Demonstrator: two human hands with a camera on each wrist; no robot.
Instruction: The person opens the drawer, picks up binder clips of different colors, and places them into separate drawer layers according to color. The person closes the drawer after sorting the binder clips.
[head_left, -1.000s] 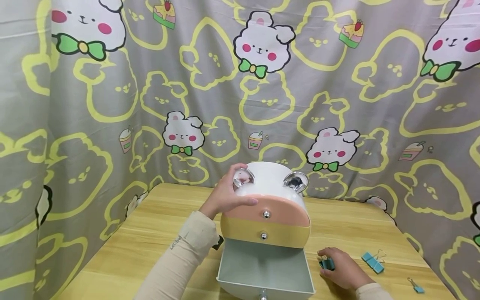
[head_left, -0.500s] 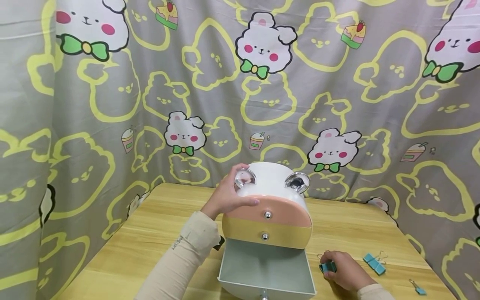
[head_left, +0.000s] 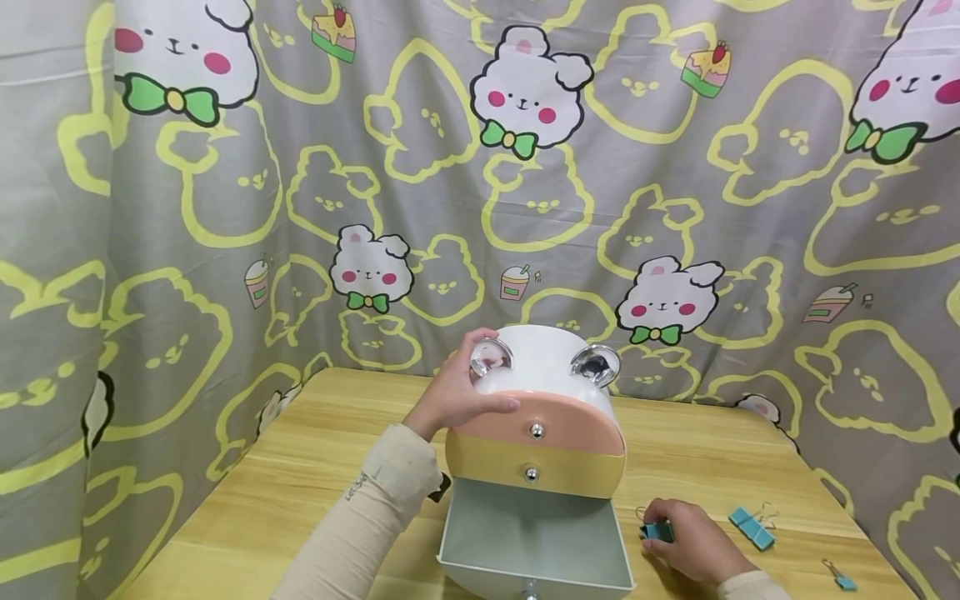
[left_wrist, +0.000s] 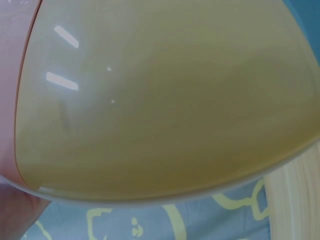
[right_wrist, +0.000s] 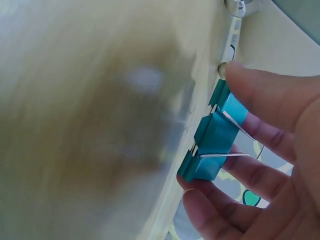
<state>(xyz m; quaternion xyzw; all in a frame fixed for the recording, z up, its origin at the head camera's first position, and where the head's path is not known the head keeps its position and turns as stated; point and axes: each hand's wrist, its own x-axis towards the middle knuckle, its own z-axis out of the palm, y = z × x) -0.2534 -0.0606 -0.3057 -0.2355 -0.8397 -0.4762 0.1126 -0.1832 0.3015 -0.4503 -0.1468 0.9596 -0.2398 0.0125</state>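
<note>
A small drawer cabinet (head_left: 558, 354) with a white top and two shiny round ears stands at the table's middle. Its pale green bottom drawer (head_left: 532, 533) is pulled out with nothing inside, while the peach and yellow drawers above are closed. My left hand (head_left: 461, 387) rests on the cabinet's upper left, fingers around the ear and thumb on the peach front. Right of the drawer, my right hand (head_left: 693, 537) grips a teal binder clip (right_wrist: 217, 132) between thumb and fingers, low over the table. The yellow drawer front (left_wrist: 165, 100) fills most of the left wrist view.
Another teal binder clip (head_left: 752, 528) lies right of my right hand, and a smaller binder clip (head_left: 840, 575) sits nearer the table's right edge. A small dark object (head_left: 440, 487) shows beside my left sleeve. Patterned grey curtains (head_left: 420, 208) surround the wooden table (head_left: 300, 467).
The right hand stays low at the same spot and the binder clip has turned slightly in its fingers. The left hand keeps its place on the cabinet.
</note>
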